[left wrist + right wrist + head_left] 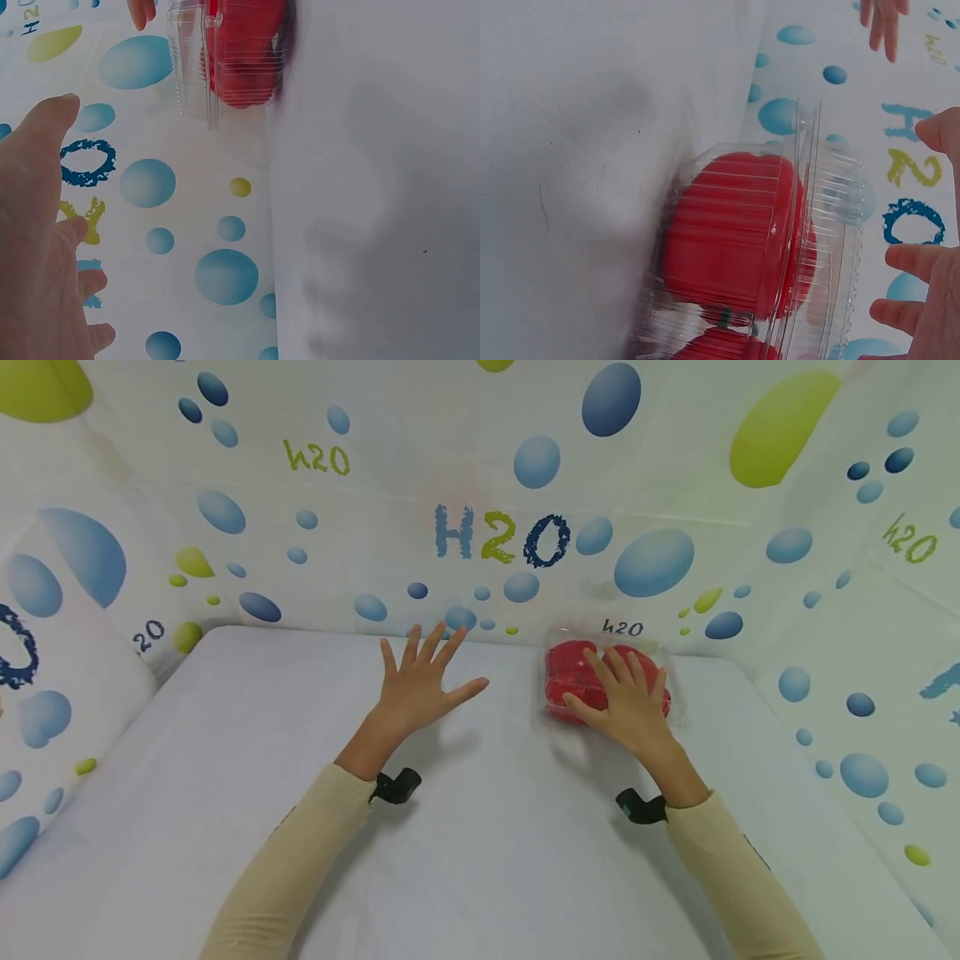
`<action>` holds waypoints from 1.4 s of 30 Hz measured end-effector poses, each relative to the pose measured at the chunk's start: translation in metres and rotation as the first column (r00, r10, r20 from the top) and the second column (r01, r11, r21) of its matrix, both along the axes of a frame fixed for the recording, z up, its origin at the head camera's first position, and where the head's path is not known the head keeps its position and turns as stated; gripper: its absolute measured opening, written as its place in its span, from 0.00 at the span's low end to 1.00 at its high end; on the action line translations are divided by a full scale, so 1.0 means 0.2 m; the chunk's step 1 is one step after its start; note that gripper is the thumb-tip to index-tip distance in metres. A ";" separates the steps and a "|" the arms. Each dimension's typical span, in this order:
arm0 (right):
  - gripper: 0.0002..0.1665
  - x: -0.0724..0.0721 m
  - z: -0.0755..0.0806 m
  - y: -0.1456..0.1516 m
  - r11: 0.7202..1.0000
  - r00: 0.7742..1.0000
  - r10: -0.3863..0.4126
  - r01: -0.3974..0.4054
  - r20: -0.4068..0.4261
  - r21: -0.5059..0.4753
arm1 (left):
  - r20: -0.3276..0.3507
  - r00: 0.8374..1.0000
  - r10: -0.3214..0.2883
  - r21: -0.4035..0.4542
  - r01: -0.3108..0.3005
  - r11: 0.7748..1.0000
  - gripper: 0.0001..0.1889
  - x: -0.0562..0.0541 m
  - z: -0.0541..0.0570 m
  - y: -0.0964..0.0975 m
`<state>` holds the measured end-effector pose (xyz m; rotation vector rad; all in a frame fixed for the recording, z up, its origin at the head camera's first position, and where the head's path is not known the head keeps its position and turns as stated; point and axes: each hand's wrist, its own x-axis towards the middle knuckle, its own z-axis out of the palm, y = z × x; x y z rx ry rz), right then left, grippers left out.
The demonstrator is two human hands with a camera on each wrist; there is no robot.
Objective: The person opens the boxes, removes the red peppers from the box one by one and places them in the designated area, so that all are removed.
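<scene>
A clear plastic clamshell box (541,689) sits at the back of the table, right of centre. Inside it are red bell peppers (727,225), with a bit of green stem showing in the right wrist view. My right hand (633,710) is spread with straight fingers and overlaps the box in the head view; in the right wrist view its fingers are apart from the ribbed lid. To the left, my left hand (416,693) hovers over the table, fingers spread, holding nothing. The left wrist view shows the box's end (247,64) beyond the left thumb.
A white cloth covers the table (495,860). Behind it and along both sides stands a white curtain (420,460) printed with blue and green drops and H2O lettering. Each wrist wears a small black camera mount (401,785), below the beige sleeves (288,868).
</scene>
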<state>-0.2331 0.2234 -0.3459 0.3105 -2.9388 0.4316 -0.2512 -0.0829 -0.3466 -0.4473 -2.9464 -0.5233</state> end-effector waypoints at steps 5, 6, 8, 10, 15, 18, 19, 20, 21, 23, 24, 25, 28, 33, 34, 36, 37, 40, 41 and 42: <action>0.50 0.02 0.00 0.02 1.000 1.000 0.001 -0.001 -0.009 -0.013 | -0.011 1.000 -0.014 0.009 0.014 1.000 0.46 0.00 -0.01 0.03; 0.50 0.02 0.00 0.03 1.000 1.000 0.002 -0.002 -0.012 -0.019 | -0.011 1.000 -0.017 0.012 0.017 1.000 0.46 0.00 -0.01 0.03; 0.50 0.03 0.00 0.04 1.000 1.000 0.003 -0.004 -0.020 -0.026 | -0.010 1.000 -0.022 0.017 0.022 1.000 0.46 0.00 -0.01 0.05; 0.50 0.03 -0.01 0.05 1.000 1.000 0.001 -0.002 -0.029 -0.028 | -0.011 1.000 -0.029 0.028 0.029 0.999 0.46 0.00 -0.02 0.06; 0.49 0.05 -0.02 0.06 1.000 0.999 -0.016 0.014 -0.045 -0.026 | -0.028 0.998 -0.051 0.040 0.052 0.998 0.45 -0.01 -0.03 0.09; 0.50 0.06 -0.03 0.07 0.999 0.998 -0.024 0.022 -0.053 -0.026 | -0.053 0.996 -0.072 0.051 0.075 0.996 0.45 -0.01 -0.03 0.11; 0.50 0.06 -0.03 0.07 0.999 0.998 -0.025 0.024 -0.058 -0.028 | -0.065 0.995 -0.080 0.054 0.083 0.995 0.44 -0.01 -0.03 0.12; 0.49 0.07 -0.03 0.07 0.999 0.998 -0.027 0.025 -0.062 -0.032 | -0.079 0.993 -0.089 0.060 0.093 0.994 0.44 -0.01 -0.04 0.13; 0.49 0.07 -0.03 0.08 0.999 0.997 -0.028 0.025 -0.066 -0.036 | -0.093 0.991 -0.097 0.067 0.104 0.992 0.43 -0.01 -0.04 0.13; 0.49 0.08 -0.03 0.08 0.999 0.997 -0.030 0.027 -0.076 -0.045 | -0.126 0.985 -0.114 0.081 0.125 0.989 0.41 -0.01 -0.04 0.15; 0.49 0.08 -0.04 0.09 0.998 0.996 -0.032 0.028 -0.082 -0.052 | -0.140 0.983 -0.120 0.085 0.133 0.988 0.41 -0.01 -0.05 0.15; 0.49 0.08 -0.04 0.09 0.998 0.995 -0.036 0.031 -0.088 -0.058 | -0.152 0.980 -0.126 0.094 0.142 0.985 0.40 -0.01 -0.05 0.16; 0.48 0.08 -0.05 0.10 0.997 0.992 -0.046 0.038 -0.114 -0.070 | -0.176 0.974 -0.141 0.111 0.162 0.981 0.40 -0.01 -0.05 0.18; 0.47 0.09 -0.07 0.11 0.995 0.984 -0.054 0.039 -0.167 -0.092 | -0.182 0.971 -0.157 0.092 0.176 0.980 0.41 -0.01 -0.07 0.21; 0.48 0.09 -0.07 0.11 0.995 0.983 -0.055 0.038 -0.176 -0.096 | -0.183 0.970 -0.160 0.086 0.178 0.980 0.41 -0.01 -0.08 0.22; 0.47 0.10 -0.07 0.12 0.994 0.980 -0.057 0.038 -0.193 -0.102 | -0.187 0.968 -0.167 0.080 0.184 0.980 0.41 -0.01 -0.09 0.23; 0.47 0.10 -0.07 0.12 0.994 0.978 -0.058 0.038 -0.200 -0.103 | -0.190 0.967 -0.170 0.076 0.187 0.979 0.41 -0.01 -0.09 0.23; 0.46 0.11 -0.07 0.12 0.994 0.974 -0.059 0.037 -0.220 -0.103 | -0.199 0.964 -0.179 0.068 0.195 0.978 0.40 -0.01 -0.10 0.24; 0.46 0.11 -0.08 0.13 0.994 0.972 -0.058 0.035 -0.226 -0.104 | -0.200 0.963 -0.181 0.064 0.197 0.978 0.40 -0.01 -0.11 0.25; 0.46 0.12 -0.08 0.13 0.994 0.971 -0.056 0.033 -0.230 -0.103 | -0.199 0.963 -0.182 0.061 0.197 0.978 0.40 -0.02 -0.11 0.25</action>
